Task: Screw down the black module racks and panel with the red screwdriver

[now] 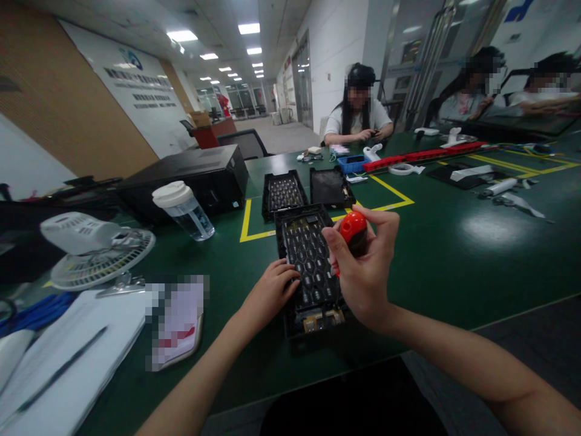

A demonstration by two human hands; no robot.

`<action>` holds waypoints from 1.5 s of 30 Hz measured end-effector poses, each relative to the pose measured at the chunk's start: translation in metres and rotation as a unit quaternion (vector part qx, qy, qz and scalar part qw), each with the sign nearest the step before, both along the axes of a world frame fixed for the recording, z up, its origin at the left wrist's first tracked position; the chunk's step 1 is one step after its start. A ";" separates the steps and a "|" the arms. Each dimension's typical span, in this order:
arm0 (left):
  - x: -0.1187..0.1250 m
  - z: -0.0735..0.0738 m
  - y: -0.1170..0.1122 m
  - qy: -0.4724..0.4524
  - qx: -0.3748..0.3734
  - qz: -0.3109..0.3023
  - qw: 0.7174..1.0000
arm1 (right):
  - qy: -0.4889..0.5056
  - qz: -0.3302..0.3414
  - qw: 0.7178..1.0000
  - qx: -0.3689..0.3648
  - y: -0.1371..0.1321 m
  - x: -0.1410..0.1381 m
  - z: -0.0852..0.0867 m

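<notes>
On the table right before me lies a black plastic case [310, 260] with rows of oval raised shapes and a circuit board at its near end. My left hand [275, 287] is curled over the case's left rim, gripping it. A screwdriver [351, 227] with a red and black handle is in my right hand [367, 272], the fingers wrapped around it. The screwdriver points down at the right side of the case; its tip is hidden by the hand. Just beyond are a similar black case [284, 192] and a flat black cover [330, 185].
To the left stand a lidded clear cup [193, 218], a white fan [97, 254], a phone [181, 324] and a clipboard with paper [77, 357]. A black computer tower [190, 175] is behind them. Across the table sit several people; near one is a blue tray [351, 164].
</notes>
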State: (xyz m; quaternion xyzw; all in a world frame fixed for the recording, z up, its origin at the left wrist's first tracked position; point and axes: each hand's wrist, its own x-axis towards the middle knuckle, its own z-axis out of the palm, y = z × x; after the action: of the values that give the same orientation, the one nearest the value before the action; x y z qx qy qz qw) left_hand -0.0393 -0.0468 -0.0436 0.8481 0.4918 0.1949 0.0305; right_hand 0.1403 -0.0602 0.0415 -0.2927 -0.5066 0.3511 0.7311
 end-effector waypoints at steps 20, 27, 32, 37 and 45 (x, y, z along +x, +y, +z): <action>-0.004 -0.002 0.002 -0.003 -0.012 -0.007 1.000 | 0.004 0.333 0.943 0.024 0.012 0.020 -0.001; -0.002 0.002 0.001 0.000 -0.012 -0.003 1.000 | -0.039 0.577 0.816 0.022 0.052 0.029 0.014; -0.001 0.002 0.001 -0.003 0.003 -0.001 1.000 | -0.018 0.685 0.727 0.035 0.080 0.020 0.013; -0.003 -0.001 0.003 0.001 0.011 -0.003 1.000 | 0.006 0.713 0.700 0.034 0.089 0.010 0.012; -0.005 -0.002 0.003 -0.003 -0.015 -0.008 1.000 | 0.036 0.788 0.612 0.050 0.082 0.003 0.011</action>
State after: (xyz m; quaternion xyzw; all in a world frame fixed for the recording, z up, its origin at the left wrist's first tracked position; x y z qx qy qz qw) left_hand -0.0438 -0.0433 -0.0456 0.8508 0.4877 0.1901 0.0465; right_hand 0.1438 0.0222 0.0526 0.2693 -0.5317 0.7767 0.2037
